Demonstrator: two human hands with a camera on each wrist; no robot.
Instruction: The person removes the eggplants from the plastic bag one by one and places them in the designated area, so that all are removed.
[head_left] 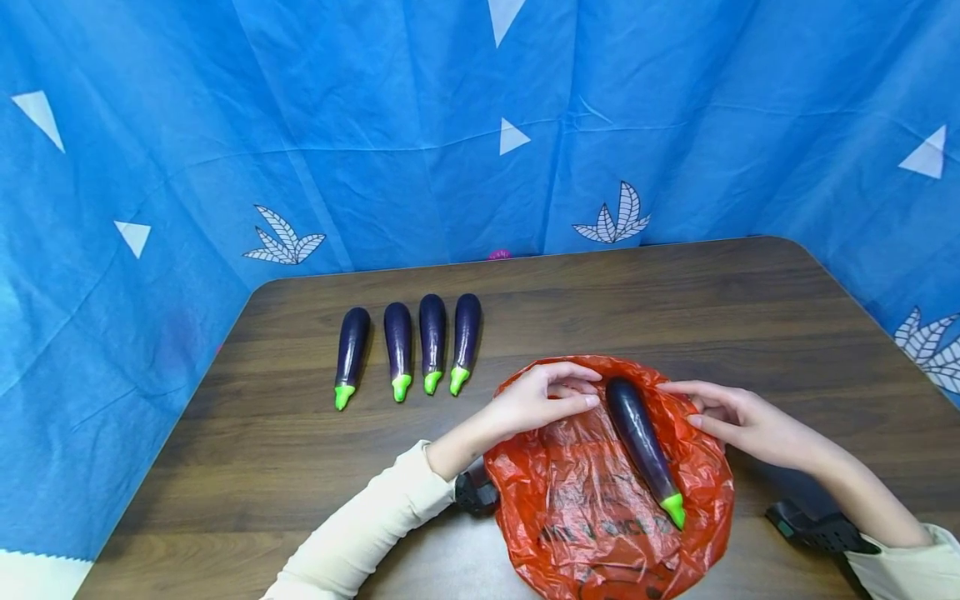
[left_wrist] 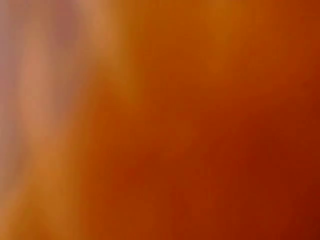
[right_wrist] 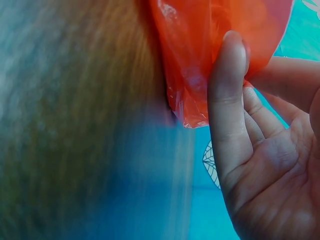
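Observation:
A red plastic bag (head_left: 577, 475) lies spread wide on the table, with one dark purple eggplant (head_left: 637, 433) slanting across its right side, bright green stem end toward me. My right hand (head_left: 738, 421) pinches the bag's right rim between thumb and fingers; the right wrist view shows the thumb (right_wrist: 230, 100) on the thin plastic. Over the upper left of the bag is my left hand (head_left: 536, 400), its fingers loosely extended toward the eggplant's rounded end. Blurred orange-red fills the left wrist view, hiding that hand.
Several more eggplants (head_left: 397, 346) lie roughly side by side at the back left of the wooden table (head_left: 300, 475), stem ends toward me. Behind the table hangs a blue patterned cloth (head_left: 420, 100). A black wrist device (head_left: 817, 529) sits by the right wrist.

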